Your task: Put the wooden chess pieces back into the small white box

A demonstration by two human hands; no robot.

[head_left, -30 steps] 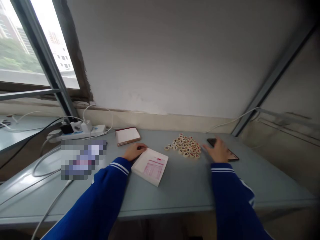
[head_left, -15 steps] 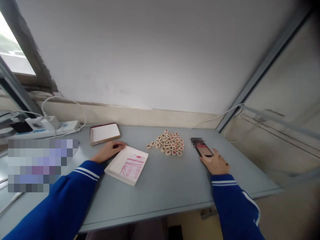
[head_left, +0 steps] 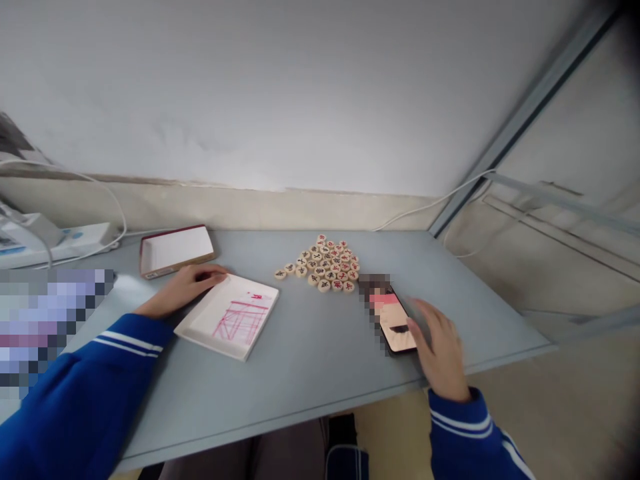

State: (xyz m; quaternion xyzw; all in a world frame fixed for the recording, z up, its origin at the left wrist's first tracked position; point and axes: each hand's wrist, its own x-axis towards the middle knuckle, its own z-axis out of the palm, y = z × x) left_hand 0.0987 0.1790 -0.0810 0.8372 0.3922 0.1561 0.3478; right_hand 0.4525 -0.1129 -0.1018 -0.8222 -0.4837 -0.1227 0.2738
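Note:
My left hand [head_left: 185, 291] lies on the desk with its fingers stretched out against the far left edge of a shallow white box half [head_left: 225, 320], which has a pink line drawing inside. Close to my right hand [head_left: 440, 347] lies a phone [head_left: 393, 320], its screen lit and partly pixelated. That hand is open, the thumb by the phone's lower right edge and the fingers curved beyond it; whether the thumb touches cannot be made out. Between the hands, farther back, sits a cluster of round Chinese chess pieces [head_left: 330, 265] marked in red and black.
Behind my left hand stands another box half [head_left: 177, 250] with a dark red rim. A white power strip [head_left: 75, 241] with cables is at the left, above a pixelated area. The grey desk [head_left: 310, 360] meets the wall at the back; a metal post [head_left: 500, 147] rises at right.
The phone has come nearer the desk's front edge. My right hand, earlier on the phone's lower end, is now at its right side with fingers apart. The view has shifted; my left hand stays by the box.

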